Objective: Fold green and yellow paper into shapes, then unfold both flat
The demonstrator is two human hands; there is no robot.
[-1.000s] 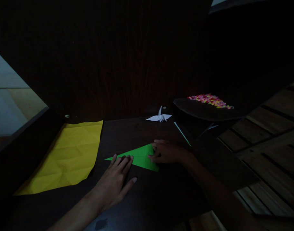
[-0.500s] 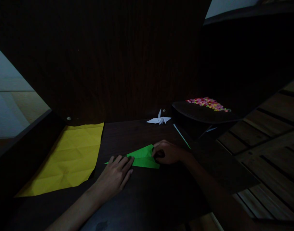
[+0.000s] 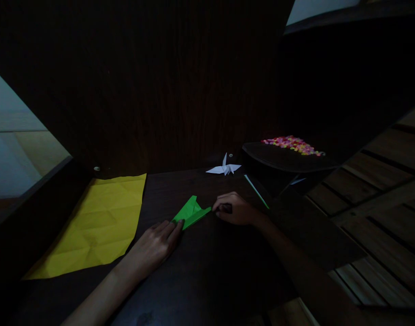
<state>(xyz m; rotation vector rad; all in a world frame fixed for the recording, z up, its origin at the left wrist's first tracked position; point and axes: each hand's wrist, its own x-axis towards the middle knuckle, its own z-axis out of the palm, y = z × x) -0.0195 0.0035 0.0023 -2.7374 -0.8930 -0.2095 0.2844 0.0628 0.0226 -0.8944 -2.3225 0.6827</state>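
A folded sheet of green origami paper (image 3: pixel 191 212) lies on the dark tabletop, turned at a slant, with one flap lifted toward the right. At its narrow left end, my left hand (image 3: pixel 160 239) has its fingers pressed together on the paper, hiding that tip. My right hand (image 3: pixel 235 209) is curled, with thumb and forefinger pinched at the paper's right-hand corner. Behind the hands rests a white paper crane (image 3: pixel 224 169). To the right of the crane lies a thin strip, pale green and white (image 3: pixel 257 192).
A creased yellow paper sheet (image 3: pixel 105 222) lies at the left. On a raised dark ledge (image 3: pixel 278 159) at the right is a heap of small pink, red and yellow pieces (image 3: pixel 294 144). A tall dark panel (image 3: pixel 153 90) closes off the back. Slatted wood (image 3: pixel 380 203) shows at the far right.
The green paper has turned, its wide end swinging up and its right part folding narrower. My left hand has shifted slightly left and its fingers have drawn together; my right hand has barely moved.
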